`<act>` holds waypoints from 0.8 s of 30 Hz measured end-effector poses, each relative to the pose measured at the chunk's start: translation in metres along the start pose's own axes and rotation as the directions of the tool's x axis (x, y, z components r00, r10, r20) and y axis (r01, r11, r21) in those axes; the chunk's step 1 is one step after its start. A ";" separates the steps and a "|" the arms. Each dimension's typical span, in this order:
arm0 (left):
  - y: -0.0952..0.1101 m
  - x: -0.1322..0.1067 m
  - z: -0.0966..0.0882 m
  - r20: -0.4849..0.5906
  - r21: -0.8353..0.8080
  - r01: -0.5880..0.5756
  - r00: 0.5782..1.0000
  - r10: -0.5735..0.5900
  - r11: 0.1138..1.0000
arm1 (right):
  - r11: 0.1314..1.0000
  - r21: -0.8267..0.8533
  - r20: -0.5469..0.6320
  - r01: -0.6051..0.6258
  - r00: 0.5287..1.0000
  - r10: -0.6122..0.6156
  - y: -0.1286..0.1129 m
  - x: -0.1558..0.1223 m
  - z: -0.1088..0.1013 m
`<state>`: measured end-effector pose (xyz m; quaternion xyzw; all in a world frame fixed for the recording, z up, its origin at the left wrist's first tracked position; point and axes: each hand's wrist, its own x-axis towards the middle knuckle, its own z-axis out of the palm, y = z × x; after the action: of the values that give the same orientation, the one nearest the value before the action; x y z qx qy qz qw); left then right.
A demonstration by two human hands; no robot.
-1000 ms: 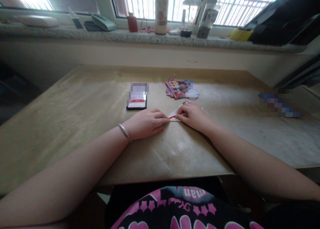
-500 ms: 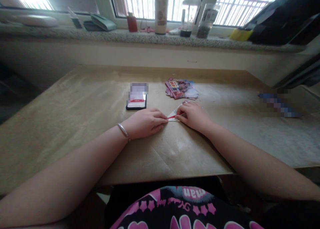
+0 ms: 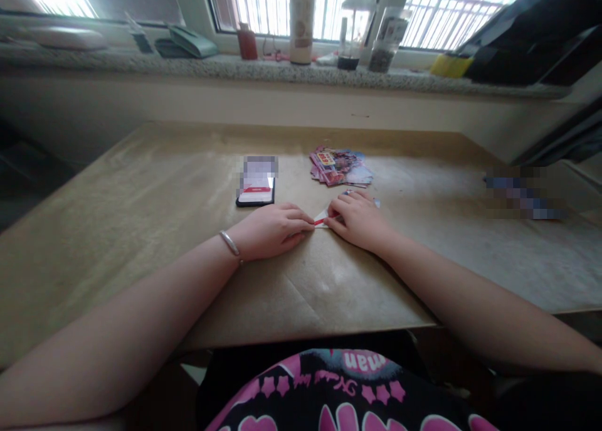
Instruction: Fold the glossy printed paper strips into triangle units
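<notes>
A small piece of folded paper, white with a red strip, lies on the table between my hands. It narrows to a point on its left side. At that point the fingertips of my left hand pinch the paper down, fingers close together. My right hand has its thumb and curled fingers on the paper and covers most of it. A bit of the sheet's printed part shows beyond the right knuckles. Just past the hands sits a loose pile of colourful printed leaflets.
A phone with a lit screen lies beyond my left hand. Far right on the table is a blurred bluish item. Bottles, a red container and a black bag stand on the stone windowsill.
My right hand has slid slightly left along the paper, toward the left fingertips, covering more of the red strip. My left hand stays at the paper's point.
</notes>
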<state>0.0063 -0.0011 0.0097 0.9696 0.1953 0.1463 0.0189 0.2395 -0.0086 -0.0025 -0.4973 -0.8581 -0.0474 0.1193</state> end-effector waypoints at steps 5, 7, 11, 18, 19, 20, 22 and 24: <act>0.000 0.000 -0.001 -0.009 -0.027 -0.002 1.000 0.002 1.000 | 0.988 0.144 0.016 -0.055 0.998 0.053 0.008 0.003 0.005; 0.001 0.000 -0.001 -0.007 -0.031 -0.001 1.000 0.001 1.000 | 0.981 0.182 0.017 -0.069 0.998 0.067 0.010 0.004 0.007; 0.001 0.000 -0.002 -0.007 -0.041 -0.005 1.000 0.005 0.999 | 0.972 0.221 0.026 -0.083 0.996 0.079 0.012 0.005 0.007; -0.004 -0.001 -0.003 0.013 -0.053 -0.031 0.999 0.032 0.998 | 0.963 0.251 0.031 -0.095 0.995 0.091 0.013 0.006 0.008; -0.004 -0.001 -0.003 0.015 -0.056 -0.028 0.999 0.029 0.998 | 0.963 0.252 0.031 -0.096 0.995 0.091 0.013 0.006 0.008; -0.004 -0.001 -0.003 0.014 -0.058 -0.023 1.000 0.024 0.998 | 0.963 0.252 0.030 -0.097 0.995 0.092 0.014 0.006 0.009; -0.004 -0.002 -0.004 0.010 -0.063 -0.024 1.000 0.025 0.998 | 0.963 0.253 0.029 -0.098 0.995 0.094 0.014 0.006 0.010; -0.005 -0.002 -0.005 0.006 -0.070 -0.027 1.000 0.028 0.997 | 0.962 0.254 0.023 -0.097 0.995 0.094 0.014 0.006 0.010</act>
<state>0.0014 0.0022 0.0132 0.9714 0.1767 0.1499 0.0514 0.2473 0.0056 -0.0114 -0.5189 -0.8326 0.0717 0.1798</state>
